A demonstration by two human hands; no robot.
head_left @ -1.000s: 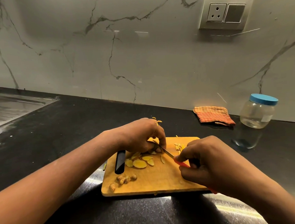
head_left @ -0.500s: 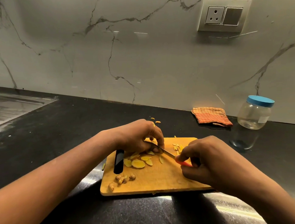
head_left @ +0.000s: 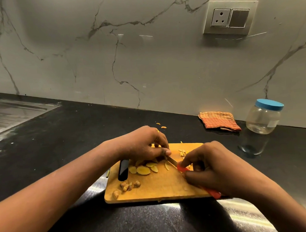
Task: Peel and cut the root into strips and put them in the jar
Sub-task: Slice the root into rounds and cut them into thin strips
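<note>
Left hand (head_left: 146,144) fingers curl onto the root piece (head_left: 157,160) at frame centre; right hand (head_left: 212,167) clenches the one red-handled knife (head_left: 172,161), its blade angled up-left, touching those fingertips. About six slices (head_left: 143,169) lie left of the blade on the cutting board (head_left: 160,189); the one lidded jar (head_left: 263,117) stands well apart, right.
</note>
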